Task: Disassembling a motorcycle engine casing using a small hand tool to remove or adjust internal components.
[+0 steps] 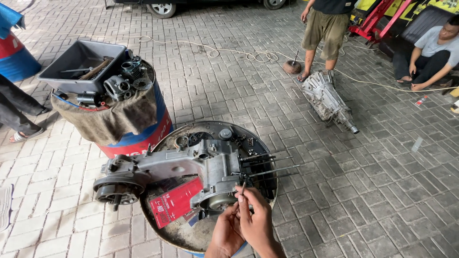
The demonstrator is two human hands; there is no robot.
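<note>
Grey cast-metal scooter engine case (191, 169): at its five o'clock, a thin metal pin (243, 188) is pinched by right hand (258, 222); left hand (228, 231) is curled shut beside it.

A grey, grimy scooter engine case (191, 172) lies flat across a round drum top. Its four long studs point right. A thin metal tool (243, 188) stands nearly upright at its near edge
</note>
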